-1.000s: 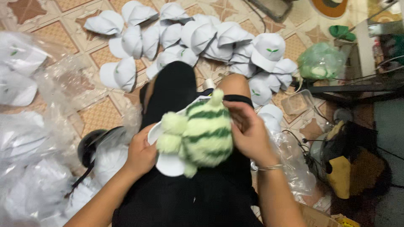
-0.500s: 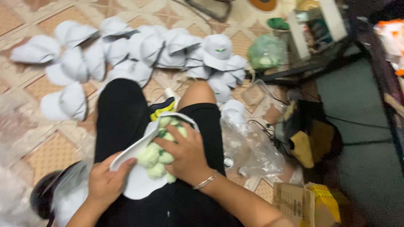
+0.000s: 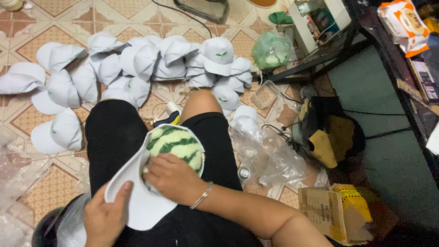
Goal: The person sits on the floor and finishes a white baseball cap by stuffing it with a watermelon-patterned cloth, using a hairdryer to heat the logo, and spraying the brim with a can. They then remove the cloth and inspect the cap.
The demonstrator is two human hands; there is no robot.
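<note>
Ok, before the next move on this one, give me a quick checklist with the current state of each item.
1. Left hand grips the brim of the white cap: ok.
2. Right hand presses the green striped plush into the cap's crown: ok.
3. Plush fully seated inside the cap: not ok, its top bulges above the rim.
4. Cap resting steady on the lap: ok, it lies across the thighs.
5. Crown free of creases: cannot tell, the hands cover it.
6. Pile of white caps on the tiled floor lies apart from the hands: ok.
</note>
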